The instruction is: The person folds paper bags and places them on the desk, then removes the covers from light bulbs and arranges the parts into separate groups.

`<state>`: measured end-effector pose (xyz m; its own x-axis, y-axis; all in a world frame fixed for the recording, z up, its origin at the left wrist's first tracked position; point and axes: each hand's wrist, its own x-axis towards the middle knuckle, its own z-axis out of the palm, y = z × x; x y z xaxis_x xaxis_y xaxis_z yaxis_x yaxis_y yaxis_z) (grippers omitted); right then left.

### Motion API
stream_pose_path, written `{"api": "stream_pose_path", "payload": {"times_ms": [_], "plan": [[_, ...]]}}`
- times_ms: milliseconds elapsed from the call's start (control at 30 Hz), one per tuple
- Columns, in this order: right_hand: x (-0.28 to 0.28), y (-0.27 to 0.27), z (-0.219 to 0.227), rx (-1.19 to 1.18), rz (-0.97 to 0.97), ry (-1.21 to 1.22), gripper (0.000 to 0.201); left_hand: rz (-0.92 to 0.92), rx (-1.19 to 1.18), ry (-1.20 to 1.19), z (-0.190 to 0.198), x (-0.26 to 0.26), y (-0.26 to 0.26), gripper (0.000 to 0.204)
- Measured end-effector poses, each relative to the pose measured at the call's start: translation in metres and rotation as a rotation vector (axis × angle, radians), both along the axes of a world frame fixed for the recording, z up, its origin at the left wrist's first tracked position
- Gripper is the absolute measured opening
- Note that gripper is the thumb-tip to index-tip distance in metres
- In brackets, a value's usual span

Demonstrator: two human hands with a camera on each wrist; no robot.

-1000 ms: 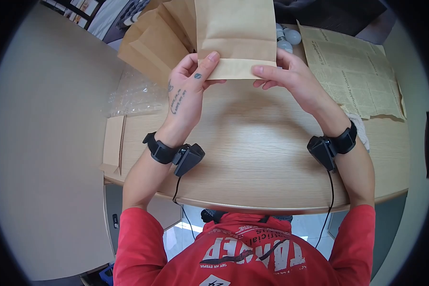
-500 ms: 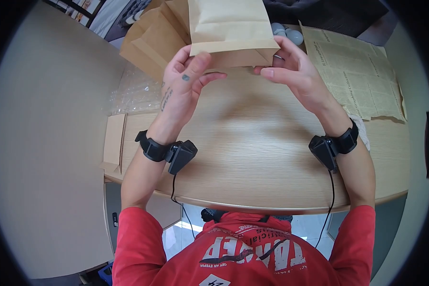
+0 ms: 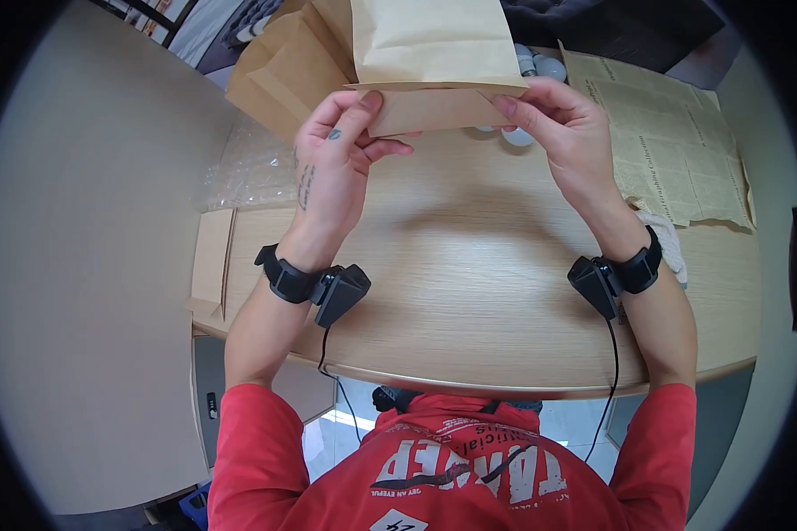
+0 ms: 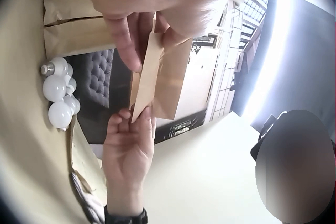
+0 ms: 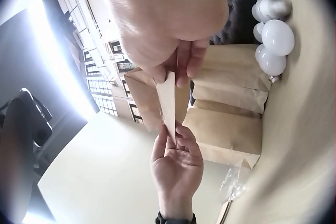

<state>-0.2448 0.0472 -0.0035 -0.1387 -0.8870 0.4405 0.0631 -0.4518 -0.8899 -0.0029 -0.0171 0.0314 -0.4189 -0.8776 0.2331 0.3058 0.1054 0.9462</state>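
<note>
A kraft paper bag [image 3: 434, 42] is held up over the desk between both hands, its near end facing me in the head view. Along that end, a folded strip [image 3: 438, 110] hangs below a straight crease. My left hand [image 3: 332, 159] pinches the strip's left corner, thumb on the near face and fingers behind. At the right corner my right hand [image 3: 574, 142] pinches the paper the same way. In the left wrist view, the bag's folded edge [image 4: 148, 71] runs between the two hands. The right wrist view shows the left hand [image 5: 177, 174] holding the far end.
Brown paper bags [image 3: 283, 84] stand at the back left beside clear bubble wrap [image 3: 252, 168]. White light bulbs [image 5: 278, 37] lie behind the held bag. Printed newspaper-style paper [image 3: 660, 133] covers the right back, near a white cloth [image 3: 664, 243]. Flat cardboard [image 3: 211, 265] lies at the desk's left edge.
The bag's near end has tilted up, and its strip, first flat under the thumbs, now hangs below a crease. The right thumb came off the paper, then pinched it again at the right corner.
</note>
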Motion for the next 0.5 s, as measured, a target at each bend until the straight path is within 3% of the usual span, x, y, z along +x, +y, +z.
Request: {"api": "stream_pose_path", "payload": {"times_ms": [133,300,400,500], "plan": [[0.002,0.001,0.003,-0.019,0.023,-0.031,0.022,-0.124,0.224,0.114,0.02,-0.002,0.007,0.031],[-0.003,0.004,0.001,-0.019,0.101,0.024,0.031,-0.084,0.114,-0.069,0.019,-0.007,0.008,0.038],[-0.005,0.001,0.006,0.067,0.22,-0.162,0.039,-0.013,0.065,-0.131,0.014,-0.01,0.01,0.036],[0.001,0.002,0.009,0.238,0.134,-0.037,0.034,-0.018,0.055,-0.129,0.007,-0.012,0.009,0.035]]}}
